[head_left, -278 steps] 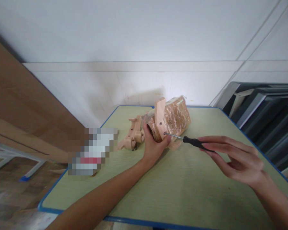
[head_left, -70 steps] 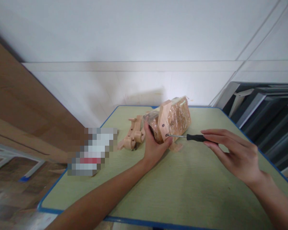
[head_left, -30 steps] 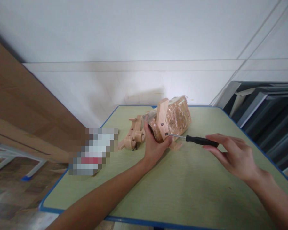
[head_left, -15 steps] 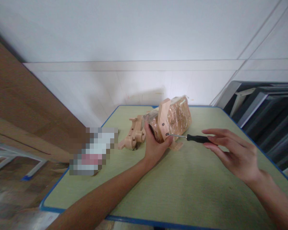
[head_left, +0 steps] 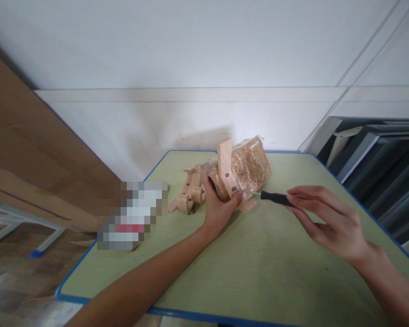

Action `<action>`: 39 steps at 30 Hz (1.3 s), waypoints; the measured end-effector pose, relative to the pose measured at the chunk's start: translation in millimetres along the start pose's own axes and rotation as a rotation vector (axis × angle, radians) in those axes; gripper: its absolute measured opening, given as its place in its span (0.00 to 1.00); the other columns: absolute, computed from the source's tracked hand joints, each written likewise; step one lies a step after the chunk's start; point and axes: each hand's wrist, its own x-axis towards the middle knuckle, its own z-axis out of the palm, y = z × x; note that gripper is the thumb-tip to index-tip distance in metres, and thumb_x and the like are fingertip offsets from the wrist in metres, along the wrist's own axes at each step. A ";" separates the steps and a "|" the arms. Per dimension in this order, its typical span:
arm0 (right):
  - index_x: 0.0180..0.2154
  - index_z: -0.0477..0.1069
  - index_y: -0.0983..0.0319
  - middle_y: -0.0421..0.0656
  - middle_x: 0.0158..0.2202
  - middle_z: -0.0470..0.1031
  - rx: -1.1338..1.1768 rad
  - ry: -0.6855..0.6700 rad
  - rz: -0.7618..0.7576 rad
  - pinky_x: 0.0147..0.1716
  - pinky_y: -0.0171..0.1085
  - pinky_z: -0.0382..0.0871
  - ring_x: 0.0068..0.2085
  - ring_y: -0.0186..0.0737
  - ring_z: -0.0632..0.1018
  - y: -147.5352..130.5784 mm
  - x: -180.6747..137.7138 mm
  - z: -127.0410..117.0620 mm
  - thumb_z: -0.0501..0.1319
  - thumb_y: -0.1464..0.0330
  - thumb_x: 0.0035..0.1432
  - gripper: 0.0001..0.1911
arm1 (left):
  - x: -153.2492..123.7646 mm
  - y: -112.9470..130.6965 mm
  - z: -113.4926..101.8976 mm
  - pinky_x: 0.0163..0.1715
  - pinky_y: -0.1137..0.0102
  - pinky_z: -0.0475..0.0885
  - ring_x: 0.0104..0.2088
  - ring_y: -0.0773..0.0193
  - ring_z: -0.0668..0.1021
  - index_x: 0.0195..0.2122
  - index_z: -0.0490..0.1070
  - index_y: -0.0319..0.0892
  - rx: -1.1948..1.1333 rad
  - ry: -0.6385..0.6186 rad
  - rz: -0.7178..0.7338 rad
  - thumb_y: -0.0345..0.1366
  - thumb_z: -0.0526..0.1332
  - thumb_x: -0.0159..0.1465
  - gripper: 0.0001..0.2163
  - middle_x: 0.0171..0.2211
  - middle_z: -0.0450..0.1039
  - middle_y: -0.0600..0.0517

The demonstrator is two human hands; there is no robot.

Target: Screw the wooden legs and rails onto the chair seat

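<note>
My left hand (head_left: 218, 206) grips the near end of a plastic-wrapped bundle of wooden parts (head_left: 250, 165) lying on the table. A light wooden slat (head_left: 226, 169) with two screws stands against the bundle's front. My right hand (head_left: 322, 218) pinches the black handle of a screwdriver (head_left: 267, 195), fingers closed round it. The metal tip of the screwdriver sits at the lower screw of the slat. A small loose wooden piece (head_left: 246, 206) lies under the shaft.
A wooden assembly with round parts (head_left: 189, 195) lies left of my left hand. The green table with a blue rim (head_left: 105, 300) stands against a white wall. Dark metal frames (head_left: 378, 154) lean at the right. A blurred-out object (head_left: 132, 215) lies at the table's left edge.
The wooden slat has turned on the bundle between frames, now standing more edge-on. My right hand has shifted slightly left with the screwdriver. My left hand stays put.
</note>
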 end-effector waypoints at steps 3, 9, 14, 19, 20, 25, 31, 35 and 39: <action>0.42 0.69 0.65 0.46 0.37 0.73 -0.066 0.016 0.010 0.36 0.32 0.71 0.37 0.35 0.76 0.1 1.2 -2.0 0.63 0.80 0.48 0.18 | -0.2 -0.6 0.2 0.54 0.64 0.62 0.55 0.58 0.67 0.61 0.39 0.48 0.001 0.001 0.017 0.33 0.67 0.48 0.45 0.57 0.58 0.46; 0.44 0.65 0.60 0.42 0.35 0.74 -0.086 -0.015 0.077 0.29 0.32 0.70 0.32 0.35 0.76 3.4 -3.1 -3.8 0.63 0.76 0.51 0.18 | -0.3 1.2 0.3 0.54 0.63 0.63 0.54 0.57 0.67 0.61 0.39 0.49 0.001 0.000 0.003 0.33 0.68 0.47 0.46 0.57 0.58 0.46; 0.40 0.66 0.62 0.43 0.33 0.73 -0.102 -0.044 0.033 0.30 0.32 0.69 0.33 0.34 0.76 5.2 -4.2 -3.0 0.62 0.74 0.52 0.12 | -0.7 -0.4 0.1 0.53 0.63 0.63 0.54 0.57 0.67 0.61 0.39 0.48 0.016 0.003 0.011 0.34 0.67 0.48 0.45 0.56 0.59 0.46; 0.39 0.65 0.63 0.43 0.32 0.72 -0.128 -0.060 0.041 0.31 0.31 0.68 0.33 0.34 0.76 5.1 -2.2 -3.2 0.61 0.73 0.53 0.10 | -0.5 -1.3 0.3 0.53 0.62 0.64 0.53 0.57 0.68 0.61 0.40 0.48 -0.003 0.001 0.020 0.34 0.67 0.48 0.44 0.55 0.60 0.46; 0.38 0.65 0.63 0.42 0.32 0.72 -0.136 -0.059 0.042 0.31 0.31 0.68 0.33 0.34 0.76 4.9 -1.9 -3.3 0.61 0.73 0.53 0.09 | -0.4 -1.2 0.2 0.53 0.62 0.63 0.53 0.57 0.68 0.61 0.40 0.48 -0.007 -0.001 0.020 0.34 0.67 0.47 0.44 0.56 0.60 0.45; 0.39 0.66 0.61 0.41 0.29 0.74 -0.188 -0.069 0.058 0.26 0.30 0.66 0.28 0.33 0.75 3.7 -1.6 -3.1 0.59 0.70 0.56 0.07 | -0.3 -0.4 -0.3 0.53 0.61 0.63 0.53 0.56 0.67 0.61 0.40 0.49 -0.020 -0.017 0.017 0.34 0.67 0.47 0.45 0.57 0.58 0.45; 0.36 0.66 0.61 0.37 0.23 0.73 -0.220 -0.065 0.118 0.21 0.29 0.63 0.20 0.29 0.72 2.4 -3.6 -2.7 0.57 0.67 0.58 0.05 | -0.9 -1.0 -0.7 0.54 0.62 0.63 0.54 0.56 0.67 0.61 0.40 0.48 0.008 -0.008 0.025 0.35 0.67 0.47 0.45 0.56 0.59 0.46; 0.34 0.66 0.60 0.36 0.22 0.72 -0.220 -0.020 0.121 0.19 0.29 0.62 0.19 0.28 0.71 2.6 -2.6 -2.4 0.59 0.67 0.57 0.04 | -1.0 -1.2 -1.2 0.53 0.60 0.63 0.53 0.56 0.68 0.60 0.41 0.48 0.016 -0.026 0.023 0.36 0.67 0.48 0.43 0.56 0.60 0.46; 0.34 0.66 0.60 0.37 0.23 0.73 -0.227 -0.065 0.116 0.20 0.29 0.62 0.20 0.29 0.71 4.0 -1.8 -2.2 0.57 0.66 0.58 0.03 | -0.8 0.5 -1.0 0.54 0.60 0.62 0.54 0.55 0.67 0.61 0.41 0.48 0.018 -0.009 0.014 0.35 0.67 0.47 0.44 0.56 0.59 0.45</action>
